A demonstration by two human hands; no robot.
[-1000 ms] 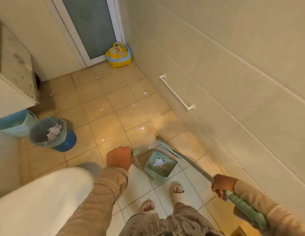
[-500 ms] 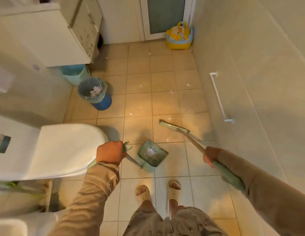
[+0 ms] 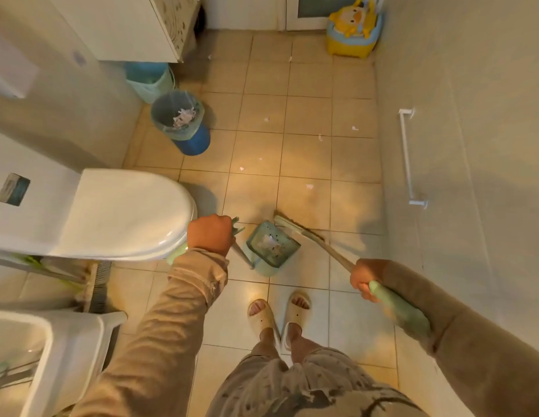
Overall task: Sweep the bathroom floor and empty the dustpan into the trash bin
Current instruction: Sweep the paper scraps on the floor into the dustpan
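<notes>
1. The dustpan sits on the floor just ahead of the person's feet, with a few bits of paper already inside it, so the sweeping is partly done.
2. The broom has its head against the pan's far right edge.
3. The left hand is clenched round the dustpan's long handle; the right hand grasps the broom's handle.
4. Left to do: paper scraps lie scattered over the tiles farther off, mostly middle and right, and the pan has not yet been emptied.
5. The trash bin stands well apart, far left beyond the toilet — it already holds crumpled paper.
6. Against half a second ago, the gap between broom head and pan has closed, while both grips look unchanged.
</notes>
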